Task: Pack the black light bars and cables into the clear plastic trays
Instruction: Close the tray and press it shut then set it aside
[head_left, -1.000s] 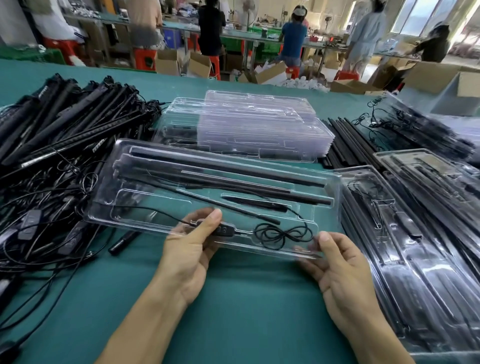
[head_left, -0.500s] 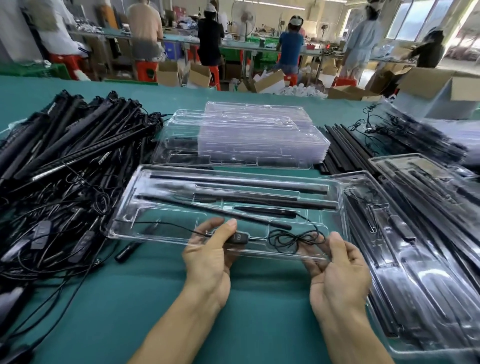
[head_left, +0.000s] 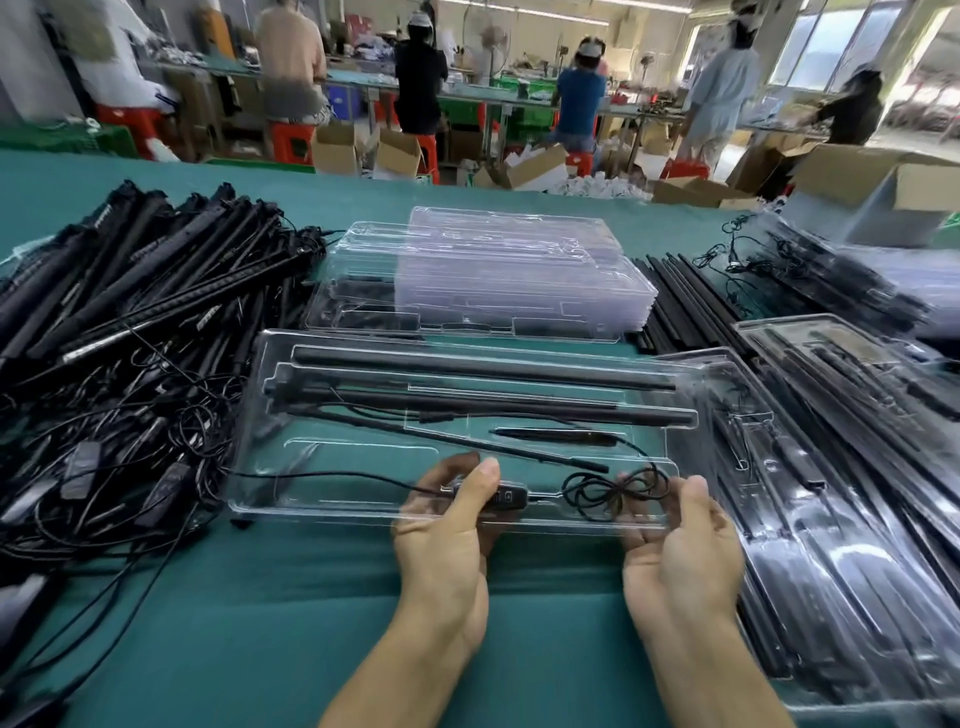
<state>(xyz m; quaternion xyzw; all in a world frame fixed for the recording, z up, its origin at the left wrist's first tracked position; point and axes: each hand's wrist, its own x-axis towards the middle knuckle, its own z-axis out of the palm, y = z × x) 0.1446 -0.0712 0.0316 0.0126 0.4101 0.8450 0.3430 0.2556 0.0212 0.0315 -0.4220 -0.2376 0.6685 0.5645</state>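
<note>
In the centre of the frame, the clear tray (head_left: 358, 467) holds black light bars (head_left: 483, 369) and a coiled cable (head_left: 613, 491). The left hand (head_left: 447, 545) pinches its near rim, with the thumb on the inline switch (head_left: 511, 493) and the fingers dim under the plastic. The right hand (head_left: 680, 561) pinches the rim beside the coil, its fingers mostly hidden. The filled trays (head_left: 841, 545) at right are cut off.

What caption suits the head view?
Left hand and right hand grip a clear tray holding black light bars and coiled cable.
</note>
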